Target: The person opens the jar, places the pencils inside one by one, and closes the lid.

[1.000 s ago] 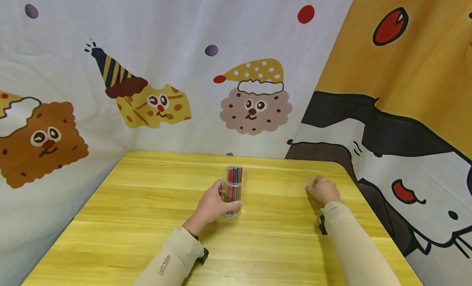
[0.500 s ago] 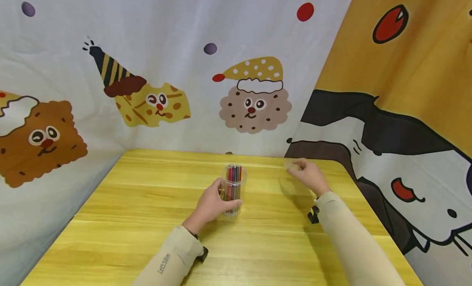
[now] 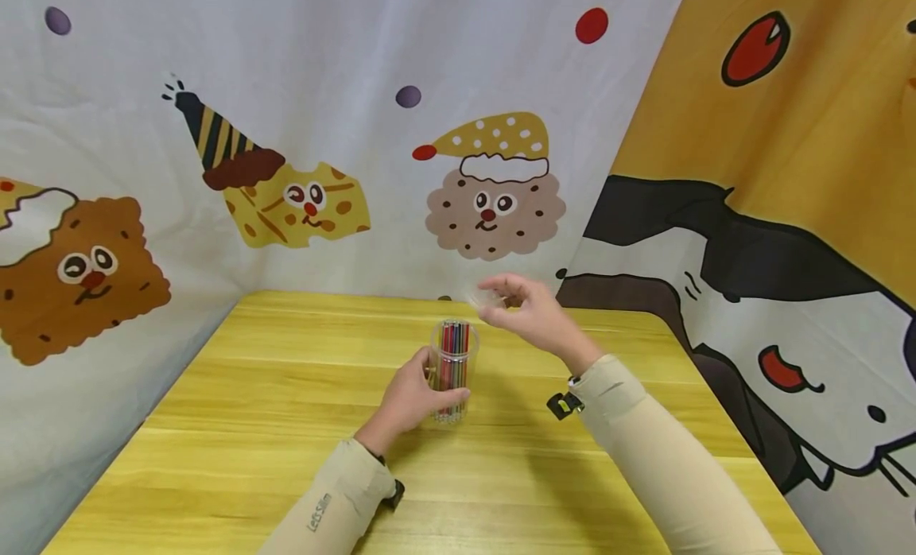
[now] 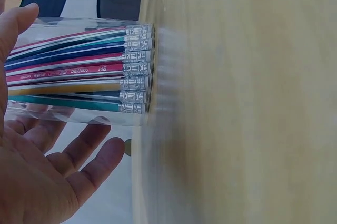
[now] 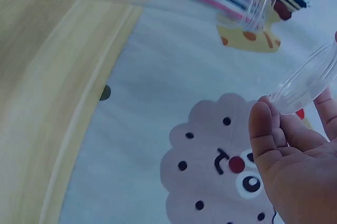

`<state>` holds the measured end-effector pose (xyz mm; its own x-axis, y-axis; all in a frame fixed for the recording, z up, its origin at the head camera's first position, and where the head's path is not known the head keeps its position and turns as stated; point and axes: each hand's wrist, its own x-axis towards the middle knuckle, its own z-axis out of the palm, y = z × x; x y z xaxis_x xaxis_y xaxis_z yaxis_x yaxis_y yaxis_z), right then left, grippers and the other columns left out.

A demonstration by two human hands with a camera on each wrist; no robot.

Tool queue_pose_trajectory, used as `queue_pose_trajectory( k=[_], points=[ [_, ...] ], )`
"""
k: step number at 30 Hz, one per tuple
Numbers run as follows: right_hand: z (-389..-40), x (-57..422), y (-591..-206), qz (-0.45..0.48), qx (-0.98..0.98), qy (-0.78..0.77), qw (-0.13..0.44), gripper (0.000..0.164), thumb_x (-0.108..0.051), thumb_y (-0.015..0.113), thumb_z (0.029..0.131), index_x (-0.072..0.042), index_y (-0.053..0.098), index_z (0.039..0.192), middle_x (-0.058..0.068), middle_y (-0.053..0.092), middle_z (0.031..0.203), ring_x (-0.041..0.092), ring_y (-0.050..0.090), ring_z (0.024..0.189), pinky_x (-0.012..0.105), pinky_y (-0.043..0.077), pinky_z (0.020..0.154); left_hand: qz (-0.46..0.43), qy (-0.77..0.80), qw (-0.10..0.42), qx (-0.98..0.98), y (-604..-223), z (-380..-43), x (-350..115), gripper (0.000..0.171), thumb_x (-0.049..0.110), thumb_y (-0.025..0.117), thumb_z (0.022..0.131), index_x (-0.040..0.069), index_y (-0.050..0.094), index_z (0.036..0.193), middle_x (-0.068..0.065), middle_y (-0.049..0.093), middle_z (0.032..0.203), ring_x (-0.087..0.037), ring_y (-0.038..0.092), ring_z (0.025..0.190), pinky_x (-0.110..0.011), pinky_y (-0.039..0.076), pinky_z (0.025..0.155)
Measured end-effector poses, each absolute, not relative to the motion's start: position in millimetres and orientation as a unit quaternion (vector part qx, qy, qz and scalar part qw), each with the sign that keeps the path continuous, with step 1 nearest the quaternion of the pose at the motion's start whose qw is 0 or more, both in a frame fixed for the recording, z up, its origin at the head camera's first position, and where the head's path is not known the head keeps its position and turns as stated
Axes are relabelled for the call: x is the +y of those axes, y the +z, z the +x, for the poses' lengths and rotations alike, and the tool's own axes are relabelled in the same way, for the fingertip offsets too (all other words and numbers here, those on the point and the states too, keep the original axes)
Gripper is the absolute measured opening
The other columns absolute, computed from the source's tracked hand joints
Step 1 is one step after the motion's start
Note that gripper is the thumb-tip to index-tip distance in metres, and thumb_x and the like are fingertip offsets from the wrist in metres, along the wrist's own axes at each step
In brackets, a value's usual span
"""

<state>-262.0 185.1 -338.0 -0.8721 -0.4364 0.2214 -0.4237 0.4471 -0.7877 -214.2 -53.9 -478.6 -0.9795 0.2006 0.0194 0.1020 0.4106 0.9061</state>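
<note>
A clear plastic jar (image 3: 454,372) full of pencils stands upright on the table, its mouth uncovered. My left hand (image 3: 415,396) grips it from the left side, thumb across the front and fingers behind. In the left wrist view the pencils (image 4: 73,71) show red, blue, green and yellow barrels with silver ferrules and erasers at the jar's base. Just above and to the right of the mouth, my right hand (image 3: 525,312) pinches a clear round lid (image 3: 487,297) by its edge. The right wrist view shows the lid (image 5: 305,81) tilted and apart from the jar.
The yellow wood-grain table (image 3: 250,428) extends around the jar. Behind it hangs a white curtain (image 3: 322,46) printed with cartoon snacks, and a yellow printed curtain (image 3: 844,141) is at the right. A black strap device (image 3: 564,405) sits on the right wrist.
My right hand has carried the lid leftward and up from the table's right side to near the jar's mouth. My left hand and the jar have stayed in place.
</note>
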Motion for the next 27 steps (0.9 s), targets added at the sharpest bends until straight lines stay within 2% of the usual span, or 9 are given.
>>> queue_pose_trajectory(
  k=[4,10,13,20,27],
  points=[
    [-259,179,-339,-0.267,0.847,-0.46,0.012,0.041,-0.029,0.077,0.098,-0.02,0.069,0.137,0.009,0.072,0.123,0.026,0.064,0.099,0.041,0.055,0.083,0.092,0.536,0.047,0.838,-479,-214,-54,0.056,0.045,0.092,0.085,0.022,0.057,0.123,-0.001,0.069,0.11,-0.018,0.067,0.093,-0.036,0.057,0.076],
    [-253,173,-342,-0.279,0.857,-0.432,0.028,0.041,-0.033,0.077,0.097,-0.024,0.07,0.136,0.003,0.072,0.132,0.023,0.067,0.103,0.039,0.058,0.082,0.097,0.537,0.045,0.837,-479,-215,-54,0.057,0.047,0.092,0.084,0.021,0.057,0.121,-0.002,0.069,0.11,-0.018,0.067,0.093,-0.036,0.057,0.076],
    [-249,168,-344,-0.289,0.865,-0.409,0.042,0.041,-0.034,0.078,0.095,-0.025,0.072,0.134,0.0,0.073,0.13,0.022,0.067,0.102,0.04,0.059,0.082,0.098,0.538,0.046,0.836,-480,-215,-55,0.06,0.05,0.092,0.083,0.021,0.057,0.123,-0.001,0.069,0.111,-0.018,0.067,0.093,-0.036,0.057,0.076],
    [-246,157,-348,-0.343,0.877,-0.334,0.038,0.039,-0.033,0.078,0.094,-0.02,0.073,0.13,-0.005,0.074,0.13,0.022,0.068,0.109,0.048,0.057,0.101,0.104,0.537,0.041,0.836,-480,-215,-56,0.067,0.056,0.091,0.082,0.021,0.057,0.128,-0.001,0.07,0.112,-0.017,0.067,0.094,-0.036,0.057,0.077],
    [-244,153,-346,-0.362,0.885,-0.291,0.029,0.043,-0.03,0.079,0.094,-0.018,0.071,0.134,-0.004,0.073,0.133,0.018,0.067,0.112,0.048,0.057,0.103,0.108,0.534,0.041,0.838,-480,-215,-57,0.078,0.059,0.09,0.081,0.022,0.055,0.14,0.0,0.069,0.12,-0.018,0.068,0.102,-0.038,0.059,0.083]
  ],
)
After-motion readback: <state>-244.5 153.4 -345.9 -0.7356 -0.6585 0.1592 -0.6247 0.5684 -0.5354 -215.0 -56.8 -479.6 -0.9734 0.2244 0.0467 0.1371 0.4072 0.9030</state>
